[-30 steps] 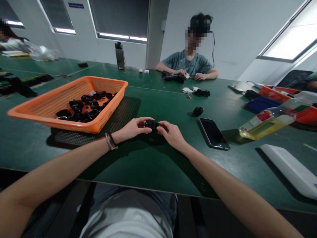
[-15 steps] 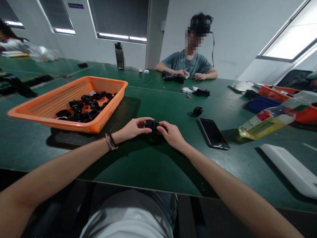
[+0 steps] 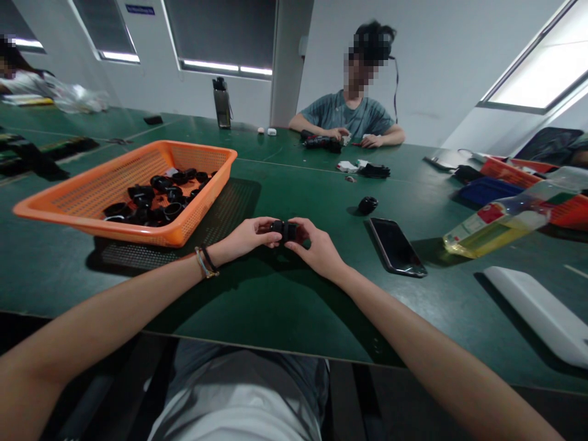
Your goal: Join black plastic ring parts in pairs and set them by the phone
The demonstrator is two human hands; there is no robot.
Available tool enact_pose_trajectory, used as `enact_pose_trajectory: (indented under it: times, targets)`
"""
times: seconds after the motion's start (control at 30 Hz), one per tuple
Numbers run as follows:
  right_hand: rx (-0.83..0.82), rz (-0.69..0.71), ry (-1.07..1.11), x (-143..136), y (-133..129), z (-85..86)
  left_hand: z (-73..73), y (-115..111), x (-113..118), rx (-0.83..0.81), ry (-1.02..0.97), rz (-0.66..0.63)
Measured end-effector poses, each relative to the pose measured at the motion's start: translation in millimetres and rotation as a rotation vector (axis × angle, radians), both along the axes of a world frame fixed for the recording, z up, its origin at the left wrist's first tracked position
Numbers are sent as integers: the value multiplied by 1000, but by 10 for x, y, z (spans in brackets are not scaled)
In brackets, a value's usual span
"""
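Between my two hands, just above the green table (image 3: 239,300), is a small black plastic part (image 3: 288,230). My left hand (image 3: 250,237) grips its left end between thumb and fingers. On the other end, the thumb and fingers of my right hand (image 3: 316,248) are closed round it. Whether it is one piece or two joined pieces I cannot tell. Left of my hands stands an orange basket (image 3: 202,214) with several similar black parts (image 3: 160,196) in it. Another black part (image 3: 367,205) lies alone on the table beyond my right hand.
Right of my hands lie a phone (image 3: 397,248), a tilted bottle of yellow liquid (image 3: 498,223) and a white slab-like object (image 3: 535,309). Across the table sits a person (image 3: 351,116) near a power drill (image 3: 321,142). A dark water bottle (image 3: 222,105) stands at the far edge.
My right hand's fingers have shifted on the black part, now reaching over its top with the thumb lower. The part has turned slightly, and more of its right end shows.
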State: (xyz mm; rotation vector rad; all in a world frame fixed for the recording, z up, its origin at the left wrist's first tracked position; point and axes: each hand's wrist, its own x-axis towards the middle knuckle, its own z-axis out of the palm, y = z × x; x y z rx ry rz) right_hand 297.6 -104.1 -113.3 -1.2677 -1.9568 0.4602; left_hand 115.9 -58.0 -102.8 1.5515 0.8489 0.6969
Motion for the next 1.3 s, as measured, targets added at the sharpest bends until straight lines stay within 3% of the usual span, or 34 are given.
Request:
enact_pose_trajectory:
  times: [0.4,0.8,1.3]
  targets:
    - [148,35,-138,28,32,-35,-19,7,-6,60,20,-26]
    - [145,41,-155,31,29,-46,-84,28,-14,165,31,-8]
    - [62,1,-76,2,6,-13,-52,-25,9,217,8,-1]
